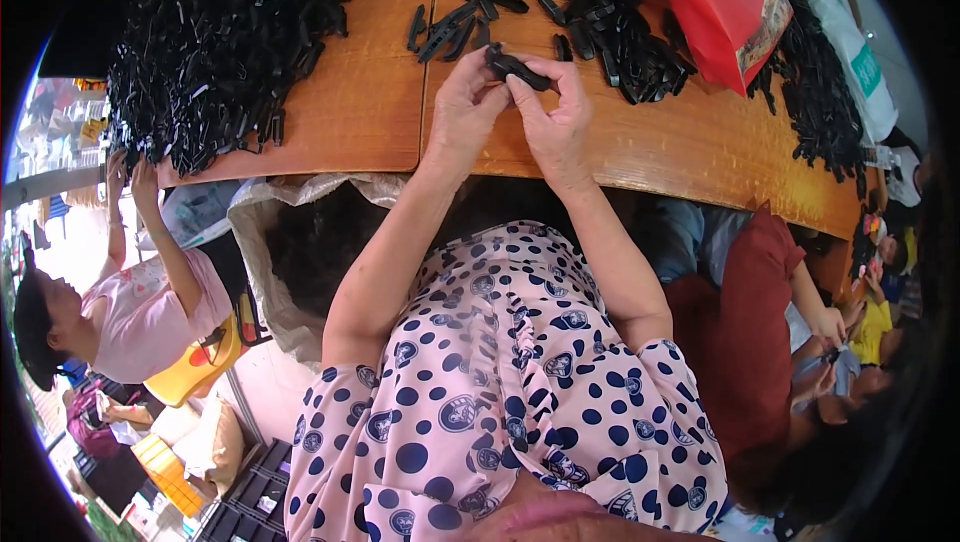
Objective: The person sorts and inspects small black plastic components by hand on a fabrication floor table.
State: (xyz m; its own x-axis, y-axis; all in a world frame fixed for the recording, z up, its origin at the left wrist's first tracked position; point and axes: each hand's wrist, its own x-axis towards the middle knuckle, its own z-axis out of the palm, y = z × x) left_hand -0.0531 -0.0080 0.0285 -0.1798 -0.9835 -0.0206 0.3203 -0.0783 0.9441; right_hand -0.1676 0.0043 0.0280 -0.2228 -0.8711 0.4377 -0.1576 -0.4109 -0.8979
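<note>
Over the near part of the wooden table (370,72), my left hand (468,100) and my right hand (556,124) meet at a small, long black plastic piece (520,72). My left fingertips pinch its left end. The right thumb presses against it while the right fingers hold its other end. What kind of part it is cannot be made out. Just beyond my hands lie loose black pieces (455,30) of similar long shape. A bigger pile of them (615,32) spreads to the right.
A large heap of black pieces (215,72) covers the table's left. A red bag (715,7) stands at the right, with another heap (815,92) past it. An open woven sack (262,272) is below the table edge. People sit at both sides, one in pink (160,312).
</note>
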